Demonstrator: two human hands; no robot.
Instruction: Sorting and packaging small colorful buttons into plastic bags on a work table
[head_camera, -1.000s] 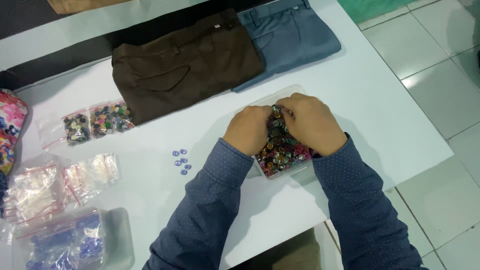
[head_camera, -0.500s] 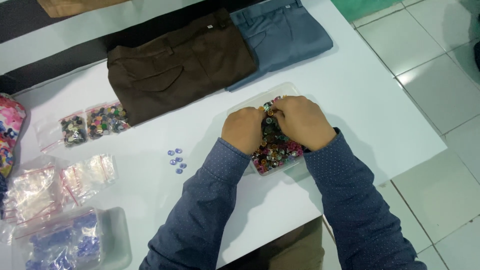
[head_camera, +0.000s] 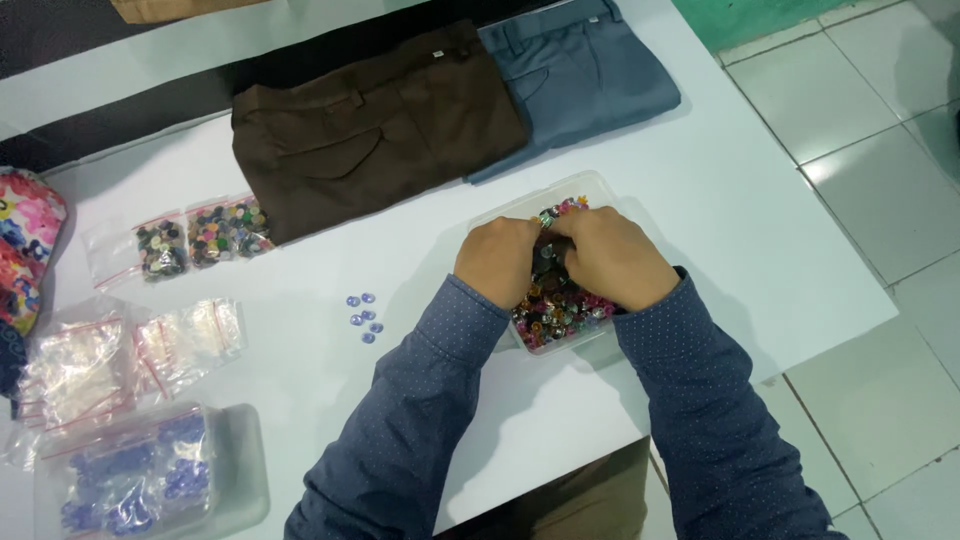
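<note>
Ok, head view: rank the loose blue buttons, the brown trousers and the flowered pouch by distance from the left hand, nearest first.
From the left hand:
1. Loose blue buttons, on the table just to its left.
2. Brown trousers, folded at the far side of the table.
3. Flowered pouch, at the far left edge.

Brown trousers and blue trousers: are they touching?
Touching. The head view shows the folded brown trousers lying over the left edge of the blue trousers, with no white table showing between them.
</note>
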